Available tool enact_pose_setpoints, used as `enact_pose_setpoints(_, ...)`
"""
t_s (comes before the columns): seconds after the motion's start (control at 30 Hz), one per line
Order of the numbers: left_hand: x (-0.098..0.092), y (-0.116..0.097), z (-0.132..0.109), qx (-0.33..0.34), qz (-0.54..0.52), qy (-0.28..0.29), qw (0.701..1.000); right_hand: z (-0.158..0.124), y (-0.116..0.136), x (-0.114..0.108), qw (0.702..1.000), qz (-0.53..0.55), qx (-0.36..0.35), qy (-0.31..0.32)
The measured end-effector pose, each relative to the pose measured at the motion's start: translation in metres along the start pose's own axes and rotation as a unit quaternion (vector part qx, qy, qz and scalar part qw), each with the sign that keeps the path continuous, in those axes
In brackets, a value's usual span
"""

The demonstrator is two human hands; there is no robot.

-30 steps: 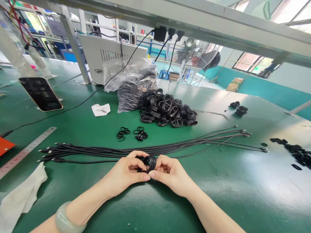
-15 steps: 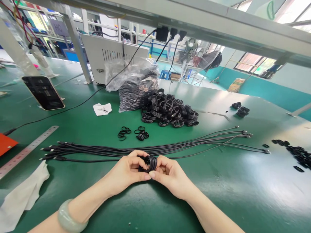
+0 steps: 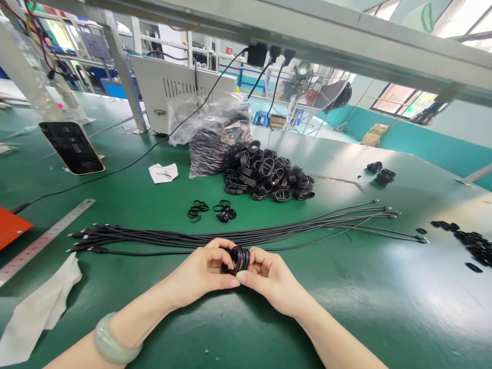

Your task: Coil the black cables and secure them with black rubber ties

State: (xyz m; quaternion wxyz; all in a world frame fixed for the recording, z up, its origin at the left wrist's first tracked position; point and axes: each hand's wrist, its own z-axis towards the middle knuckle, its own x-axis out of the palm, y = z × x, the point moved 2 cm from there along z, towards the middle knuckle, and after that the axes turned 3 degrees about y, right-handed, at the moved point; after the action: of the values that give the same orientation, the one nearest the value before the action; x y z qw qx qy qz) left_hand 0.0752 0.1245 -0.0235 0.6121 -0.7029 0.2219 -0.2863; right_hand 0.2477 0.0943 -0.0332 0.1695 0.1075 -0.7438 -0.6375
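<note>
A small coil of black cable (image 3: 241,259) sits between my two hands, low over the green table. My left hand (image 3: 207,267) grips its left side, thumb in front and fingers curled round behind and into the loop. On the other side, my right hand (image 3: 267,274) pinches the coil with thumb and bent fingers; the thumb tips nearly meet. Just behind them lies a bundle of straight black cables (image 3: 161,239) with metal plugs at both ends. Farther back is a pile of coiled black cables (image 3: 269,171). Two small groups of black rings (image 3: 198,207) lie between bundle and pile.
A clear plastic bag (image 3: 219,146) of black items leans by the pile. At left are a phone (image 3: 72,147), a steel ruler (image 3: 49,238), an orange object (image 3: 11,228) and white cloth (image 3: 46,307). Small black pieces (image 3: 474,246) are scattered right. A metal beam (image 3: 307,46) crosses above.
Both hands stay in nearly the same place around the coil, with only slight finger movement. The whole view has shifted very slightly.
</note>
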Motion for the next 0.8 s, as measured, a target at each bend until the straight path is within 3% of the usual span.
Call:
enact_pose_setpoints(0.17,-0.0008,-0.0007,-0.0006,-0.003,0.034,0.012,0.999,0.0019,-0.0021,-0.004,1.0,-0.002,-0.005,0.005)
enact_pose_setpoints(0.27,0.0012,-0.0019,-0.0021,-0.006,0.153,-0.024,0.988,0.0015,-0.0007,-0.0082,0.999,-0.036,0.003,-0.027)
enact_pose_setpoints(0.37,0.0043,-0.0052,-0.0036,-0.004,0.268,-0.026,0.963,0.0004,0.0012,-0.0091,0.998,-0.044,0.013,-0.031)
enact_pose_setpoints(0.53,0.0042,-0.0071,-0.0043,-0.034,0.232,0.002,0.972,0.0007,0.0021,-0.0067,1.0,-0.009,0.003,-0.016)
enact_pose_setpoints(0.67,0.0053,-0.0083,-0.004,-0.001,0.251,0.033,0.967,0.0028,-0.0003,-0.0043,0.999,0.031,0.003,-0.014)
enact_pose_setpoints(0.8,0.0079,-0.0064,-0.0046,-0.015,0.212,0.006,0.977,0.0043,-0.0022,-0.0039,0.999,0.022,0.02,-0.038)
